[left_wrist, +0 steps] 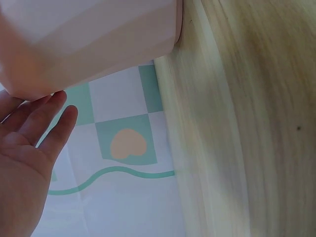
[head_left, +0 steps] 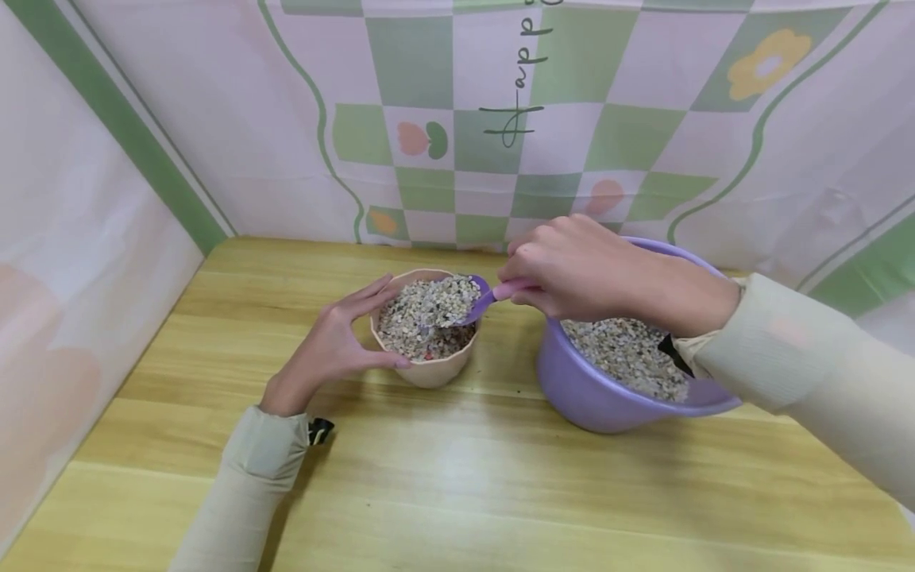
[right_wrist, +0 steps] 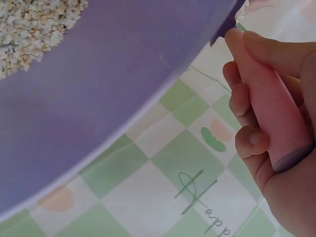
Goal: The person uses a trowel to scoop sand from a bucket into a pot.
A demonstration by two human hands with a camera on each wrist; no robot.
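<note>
My left hand (head_left: 332, 342) holds a small peach flower pot (head_left: 432, 373) from its left side, the thumb at the near rim and the fingers toward the far rim. Pale, mixed gravel (head_left: 400, 322) fills much of the pot, with a small red bit near the front. In my right hand (head_left: 575, 266) is the pink handle (right_wrist: 269, 98) of a small shovel, the fingers curled round it. Its purple blade (head_left: 486, 300), heaped with gravel, is over the pot's right side. In the left wrist view, fingertips (left_wrist: 60, 96) meet the pot's wall.
A large purple basin (head_left: 600, 397) with more of the gravel stands on the right, under my right forearm. The wooden table (head_left: 429, 492) carries a few stray grains. Behind it hangs a checked green and white cloth (head_left: 493, 191).
</note>
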